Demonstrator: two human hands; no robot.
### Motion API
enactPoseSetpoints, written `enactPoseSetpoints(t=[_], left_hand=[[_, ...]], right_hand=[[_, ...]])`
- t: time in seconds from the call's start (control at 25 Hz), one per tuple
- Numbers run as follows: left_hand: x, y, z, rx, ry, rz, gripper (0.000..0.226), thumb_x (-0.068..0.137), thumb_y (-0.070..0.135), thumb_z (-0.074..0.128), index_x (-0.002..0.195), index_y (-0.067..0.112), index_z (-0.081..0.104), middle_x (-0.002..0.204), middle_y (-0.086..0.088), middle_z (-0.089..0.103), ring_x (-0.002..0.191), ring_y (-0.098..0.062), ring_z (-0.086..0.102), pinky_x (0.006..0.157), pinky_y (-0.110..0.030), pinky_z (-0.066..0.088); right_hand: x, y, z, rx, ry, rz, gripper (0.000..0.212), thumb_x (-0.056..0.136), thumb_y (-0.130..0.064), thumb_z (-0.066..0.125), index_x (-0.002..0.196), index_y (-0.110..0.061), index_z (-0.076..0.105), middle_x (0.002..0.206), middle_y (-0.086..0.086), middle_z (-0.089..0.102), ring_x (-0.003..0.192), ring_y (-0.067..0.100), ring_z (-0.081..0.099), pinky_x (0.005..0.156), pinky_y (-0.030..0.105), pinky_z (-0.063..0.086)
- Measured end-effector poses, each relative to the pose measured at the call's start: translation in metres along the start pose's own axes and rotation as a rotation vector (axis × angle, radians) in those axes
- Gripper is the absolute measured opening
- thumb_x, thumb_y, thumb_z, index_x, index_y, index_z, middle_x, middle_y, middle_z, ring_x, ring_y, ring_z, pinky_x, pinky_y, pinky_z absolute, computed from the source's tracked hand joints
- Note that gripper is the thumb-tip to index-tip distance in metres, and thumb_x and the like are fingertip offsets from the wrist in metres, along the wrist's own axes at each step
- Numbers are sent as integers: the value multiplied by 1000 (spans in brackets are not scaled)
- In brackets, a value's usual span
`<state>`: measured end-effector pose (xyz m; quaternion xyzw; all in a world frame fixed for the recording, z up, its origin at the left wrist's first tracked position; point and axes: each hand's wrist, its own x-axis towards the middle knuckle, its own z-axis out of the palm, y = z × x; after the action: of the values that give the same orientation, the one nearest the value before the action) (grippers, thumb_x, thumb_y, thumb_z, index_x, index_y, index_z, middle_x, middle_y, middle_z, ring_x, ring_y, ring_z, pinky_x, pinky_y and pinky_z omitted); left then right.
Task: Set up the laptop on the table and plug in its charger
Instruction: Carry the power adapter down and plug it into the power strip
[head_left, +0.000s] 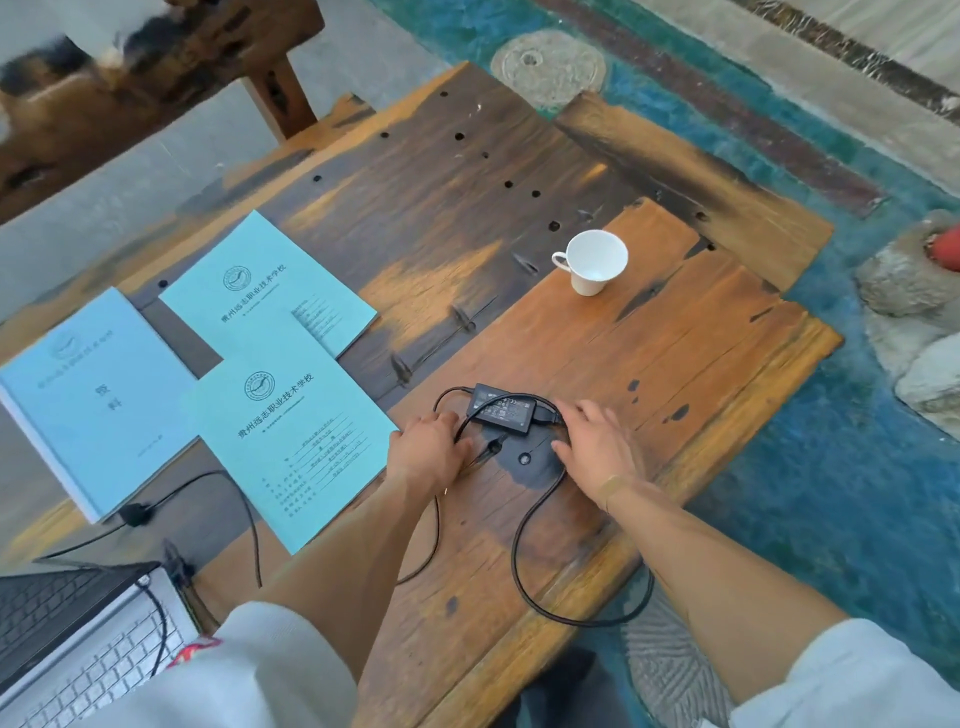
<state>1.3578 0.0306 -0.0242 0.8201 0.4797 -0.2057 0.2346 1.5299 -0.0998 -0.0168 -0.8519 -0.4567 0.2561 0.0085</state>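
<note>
Laptop (78, 639) sits open at the desk's (675, 353) near left corner, one thin lead already reaching it. Three blue booklets lie along the left edge. Mid-desk, left hand (428, 449) pinches the cable (524, 545) and right hand (597, 447) rests flat beside one charger brick (503, 409); mains plugging seems left. One cup (592, 262) stands beyond.

Three blue booklets (270, 283), one white cup (592, 262), one charger brick (503, 409), one laptop (78, 634), two hands (428, 447).

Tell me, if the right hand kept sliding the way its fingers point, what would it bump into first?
Probably the charger brick: the right hand lies flat on the table, fingers aimed at the brick's cable end.
</note>
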Motion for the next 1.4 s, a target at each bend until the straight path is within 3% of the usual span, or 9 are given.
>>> enactPoseSetpoints(t=[0.2, 0.4, 0.56, 0.68, 0.88, 1.08, 1.16, 1.24, 1.4], left_hand=[[20, 0, 6, -17, -22, 8, 20, 100, 37, 43, 101, 23, 57, 104, -8, 67, 94, -27, 57, 92, -46, 46], [26, -9, 9, -85, -2, 24, 19, 101, 29, 43, 103, 23, 60, 100, -7, 69, 94, -30, 62, 90, -45, 49], [22, -20, 4, -172, 37, 47, 22, 99, 30, 47, 95, 21, 67, 101, -4, 60, 90, -26, 60, 76, -40, 53], [11, -28, -5, -120, 34, 52, 24, 98, 34, 46, 100, 25, 68, 95, -5, 68, 89, -29, 64, 78, -39, 56], [-20, -40, -7, -193, 54, 11, 28, 100, 34, 38, 115, 27, 62, 100, -10, 71, 91, -32, 64, 81, -38, 54], [-45, -42, -3, -586, 56, -218, 42, 89, 57, 45, 78, 22, 66, 80, -2, 73, 76, -23, 66, 74, -36, 54], [-50, -39, -4, -863, 37, -289, 31, 86, 42, 61, 67, 17, 62, 70, -4, 72, 60, -17, 64, 68, -34, 56], [-60, -34, -10, -1051, -80, -243, 20, 85, 17, 70, 67, 13, 61, 66, -4, 68, 53, -11, 59, 59, -29, 55], [-69, -26, -28, -1306, -386, -18, 4, 89, 1, 66, 90, 3, 63, 80, -13, 70, 64, -15, 66, 62, -24, 57]], right_hand=[[31, -9, 5, -27, -11, 33, 40, 99, -33, 43, 138, -23, 47, 129, 2, 55, 121, 26, 47, 97, 41, 41], [55, -15, -2, 219, 78, 138, 31, 97, -22, 41, 114, -23, 67, 115, 5, 66, 102, 27, 62, 85, 35, 50], [76, -19, -20, 176, -177, 60, 25, 93, -31, 59, 117, -30, 67, 114, 0, 70, 104, 23, 64, 87, 32, 50], [83, -31, -28, 160, -317, -24, 47, 80, -43, 73, 124, -30, 63, 115, -3, 69, 109, 20, 63, 90, 31, 49], [70, -53, 6, -70, -265, -171, 78, 69, -52, 79, 136, -31, 44, 120, 2, 51, 109, 27, 57, 91, 41, 49], [52, -57, 15, -175, -125, -133, 64, 70, -50, 72, 125, -25, 51, 112, 2, 53, 104, 25, 58, 88, 39, 50], [40, -51, 5, -171, -89, -90, 59, 69, -50, 72, 118, -23, 53, 109, 2, 53, 102, 25, 60, 86, 36, 49], [24, -38, -10, -164, -63, -30, 57, 70, -50, 72, 115, -22, 52, 109, 3, 53, 103, 26, 61, 85, 36, 46], [-17, 0, -43, -119, 12, 116, 55, 73, -50, 68, 115, -18, 51, 113, 5, 53, 99, 28, 62, 76, 35, 41]])
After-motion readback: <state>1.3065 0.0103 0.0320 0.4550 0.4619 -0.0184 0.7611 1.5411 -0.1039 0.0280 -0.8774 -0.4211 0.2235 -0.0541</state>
